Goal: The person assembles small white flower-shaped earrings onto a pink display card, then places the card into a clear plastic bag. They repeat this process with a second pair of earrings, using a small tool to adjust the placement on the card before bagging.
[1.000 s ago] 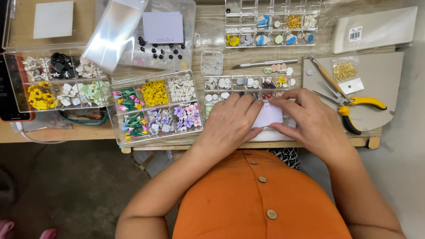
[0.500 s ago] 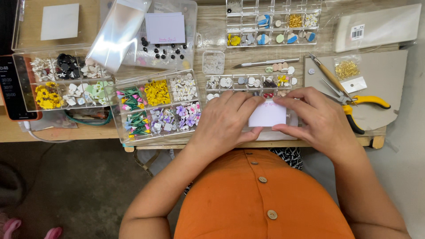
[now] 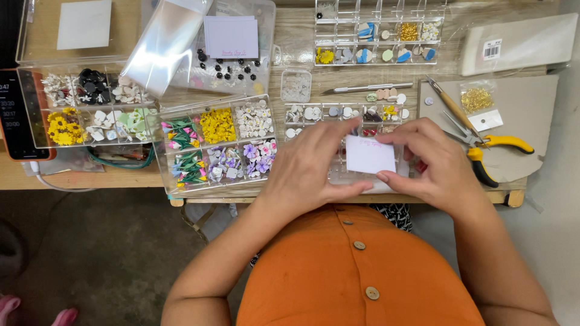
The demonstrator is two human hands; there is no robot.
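Observation:
Both my hands hold a small white card just above the near edge of the wooden table. My left hand grips its left side, thumb under the lower edge. My right hand pinches the right side with thumb and fingers. Under the card lies a clear compartment box with small round and shell-like pieces. To the left of my left hand stands a clear box of tiny flowers in yellow, white, purple and pink.
Yellow-handled pliers and a bag of gold findings lie on a grey mat at the right. More clear bead boxes stand left and at the back. A phone sits at the far left edge.
The card has been lifted slightly and turned flatter toward me; both hands have shifted a little around it. Nothing else on the table moved.

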